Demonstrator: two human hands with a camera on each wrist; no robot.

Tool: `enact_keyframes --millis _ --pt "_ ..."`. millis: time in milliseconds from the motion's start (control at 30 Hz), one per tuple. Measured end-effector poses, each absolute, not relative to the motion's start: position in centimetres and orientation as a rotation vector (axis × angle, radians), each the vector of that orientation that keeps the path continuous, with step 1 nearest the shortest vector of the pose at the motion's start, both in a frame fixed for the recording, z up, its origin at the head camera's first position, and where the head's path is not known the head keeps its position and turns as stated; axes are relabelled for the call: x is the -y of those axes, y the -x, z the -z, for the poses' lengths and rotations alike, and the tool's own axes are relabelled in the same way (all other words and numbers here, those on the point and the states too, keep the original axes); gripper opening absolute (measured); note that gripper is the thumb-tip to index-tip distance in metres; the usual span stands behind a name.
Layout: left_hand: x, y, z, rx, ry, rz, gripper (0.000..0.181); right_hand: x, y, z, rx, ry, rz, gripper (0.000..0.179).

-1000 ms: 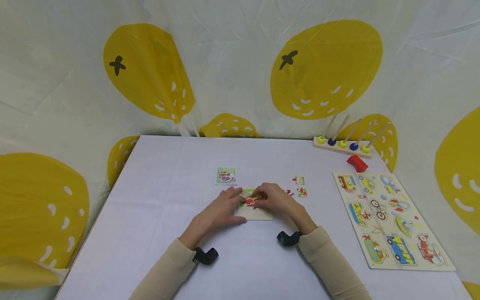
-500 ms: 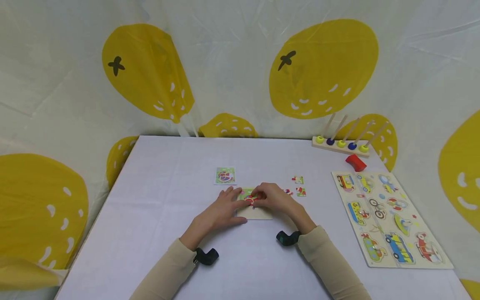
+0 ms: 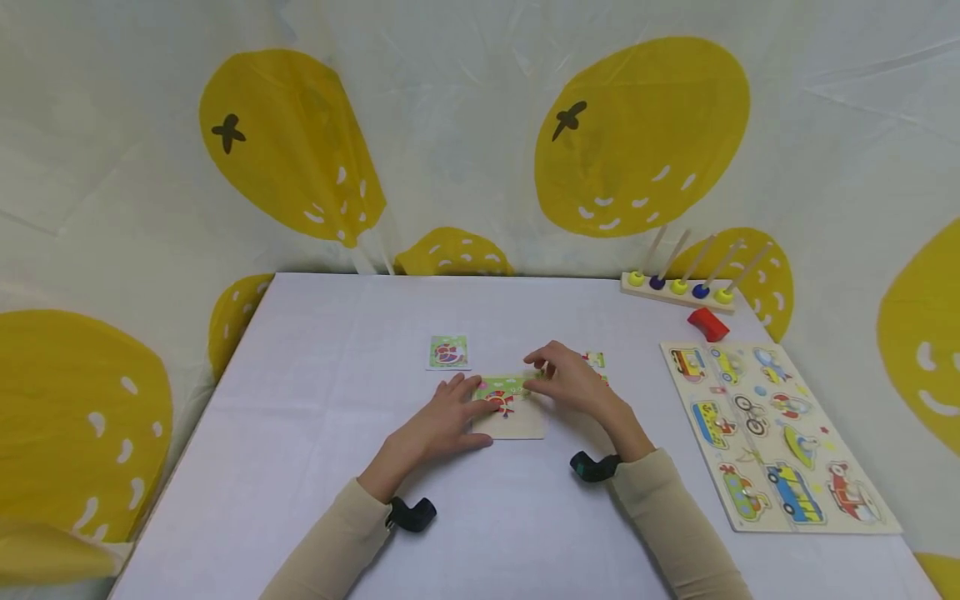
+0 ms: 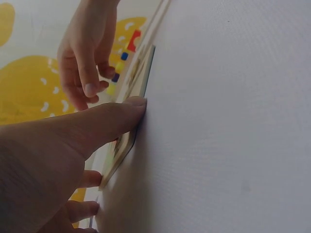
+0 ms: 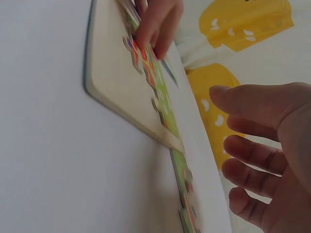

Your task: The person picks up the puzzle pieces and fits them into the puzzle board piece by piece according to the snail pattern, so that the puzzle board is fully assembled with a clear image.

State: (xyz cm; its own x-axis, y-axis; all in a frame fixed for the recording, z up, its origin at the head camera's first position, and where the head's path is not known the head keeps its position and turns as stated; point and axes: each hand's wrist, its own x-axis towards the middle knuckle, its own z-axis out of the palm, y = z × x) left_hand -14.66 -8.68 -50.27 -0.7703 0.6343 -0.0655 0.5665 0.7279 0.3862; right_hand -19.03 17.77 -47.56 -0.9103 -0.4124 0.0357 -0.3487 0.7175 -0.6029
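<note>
Puzzle board (image 3: 517, 429): on tabletop (image 3: 337, 350), fitted pieces (image 3: 495, 386) along far side, near side bare.
Left hand (image 3: 444, 419): fingers spread, one touching a red piece, thumb at board's edge.
Right hand (image 3: 573, 382): empty, fingers apart, over board's right side.
Loose pieces (image 3: 595, 359): beyond right hand, partly hidden.
Handling advice: steady the fitted row; align each addition before pressing it down level.
</note>
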Motion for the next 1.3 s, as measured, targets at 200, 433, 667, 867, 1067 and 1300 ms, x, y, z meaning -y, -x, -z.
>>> enact_keyframes --millis 200,433,667,867,1067,1300 --pt "8.7 14.6 50.2 -2.727 -0.947 -0.538 0.053 -19.9 19.6 47.6 -2.884 0.541 0.948 0.041" --pt "8.8 14.6 50.3 -2.74 -0.961 -0.555 0.053 -22.7 20.5 48.3 -2.893 0.433 0.958 0.043" --pt "8.9 14.6 50.2 -2.731 -0.967 -0.567 0.053 -25.0 21.2 49.2 -2.88 0.325 1.004 0.046" --pt "8.9 14.6 50.3 -2.729 -0.956 -0.563 0.054 -26.4 21.7 50.1 -2.891 0.25 0.994 0.045" --pt "8.9 14.6 50.4 -2.728 -0.94 -0.564 0.054 -27.8 21.9 50.7 -2.879 0.163 1.023 0.042" --pt "8.9 14.6 50.3 -2.72 -0.934 -0.566 0.054 -29.1 21.8 51.2 -2.901 0.195 0.952 0.042"
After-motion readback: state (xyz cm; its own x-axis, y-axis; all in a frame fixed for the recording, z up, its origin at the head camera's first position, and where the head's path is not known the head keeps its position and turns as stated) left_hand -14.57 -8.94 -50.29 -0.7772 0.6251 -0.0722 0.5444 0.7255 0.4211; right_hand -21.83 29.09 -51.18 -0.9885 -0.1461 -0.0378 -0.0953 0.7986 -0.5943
